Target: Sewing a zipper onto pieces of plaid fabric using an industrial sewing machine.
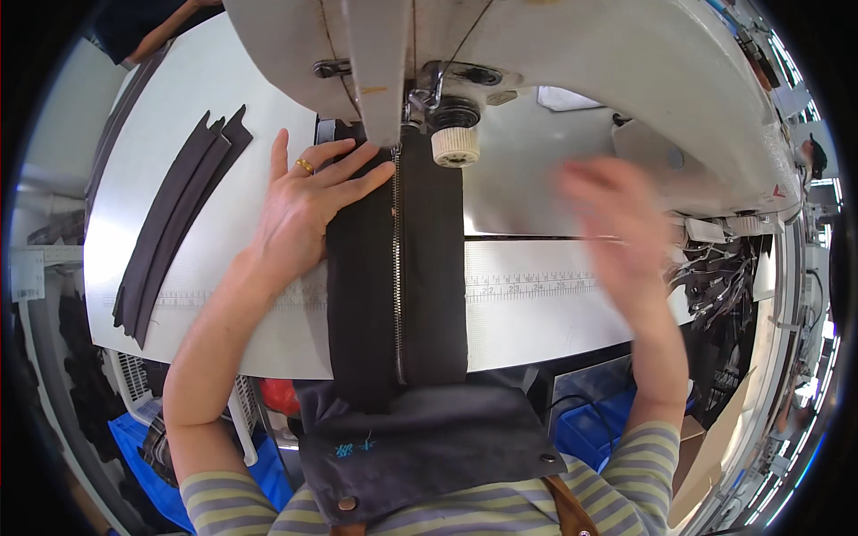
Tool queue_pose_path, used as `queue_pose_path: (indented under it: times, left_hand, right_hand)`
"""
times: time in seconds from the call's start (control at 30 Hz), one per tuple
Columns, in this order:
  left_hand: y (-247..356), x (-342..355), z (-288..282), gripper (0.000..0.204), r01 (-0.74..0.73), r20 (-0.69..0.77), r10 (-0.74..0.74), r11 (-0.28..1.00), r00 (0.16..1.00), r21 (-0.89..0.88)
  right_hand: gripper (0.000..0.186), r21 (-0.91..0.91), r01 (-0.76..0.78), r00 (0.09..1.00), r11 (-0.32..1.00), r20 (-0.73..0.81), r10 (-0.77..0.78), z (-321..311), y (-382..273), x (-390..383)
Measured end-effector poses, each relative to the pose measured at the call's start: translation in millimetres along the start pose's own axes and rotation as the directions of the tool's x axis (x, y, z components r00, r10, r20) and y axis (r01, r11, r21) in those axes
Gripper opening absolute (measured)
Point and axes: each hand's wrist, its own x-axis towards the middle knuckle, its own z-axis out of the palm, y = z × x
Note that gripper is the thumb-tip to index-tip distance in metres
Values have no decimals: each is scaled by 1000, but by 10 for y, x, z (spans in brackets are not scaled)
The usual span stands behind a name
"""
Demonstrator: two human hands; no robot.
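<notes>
A black fabric piece (435, 268) with a metal zipper (399, 277) down its middle lies under the head of a sewing machine (572, 54). Its near end hangs over the table's front edge toward my apron (429, 447). My left hand (308, 201) rests flat on the fabric's left side, fingers spread, with the fingertips close to the zipper and the presser area. A gold ring is on one finger. Off to the right, my right hand (617, 223) is above the table, apart from the fabric. Motion smears its fingers, and I cannot make out anything in it.
Several dark fabric strips (183, 223) lie at the table's left. A printed ruler (536, 286) runs across the white table (259, 344). Bundled zippers (719, 277) hang at the right edge. Blue bins (594, 420) stand below. Another person's arm (165, 36) shows at far left.
</notes>
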Motion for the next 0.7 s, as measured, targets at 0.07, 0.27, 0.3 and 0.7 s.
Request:
queue_pose_path:
  times: [0.07, 0.27, 0.3, 0.7]
  left_hand:
    - [-16, 4, -10, 59, -2, -10, 2, 1000, 1000, 8]
    - [-3, 39, 15, 54, -21, -33, 20, 999, 999, -41]
    - [-1, 33, 12, 55, -24, -35, 22, 999, 999, -42]
    - [14, 12, 2, 53, -30, -20, 30, 999, 999, 19]
  right_hand:
    - [19, -179, 109, 984, 978, 162, -80, 579, 37, 234]
    - [11, -225, 52, 951, 973, 309, 21, 1126, 313, 485]
    - [14, -217, 108, 962, 970, 269, -47, 1144, 335, 478]
    - [13, 489, -571, 821, 659, 323, 471, 956, 26, 596]
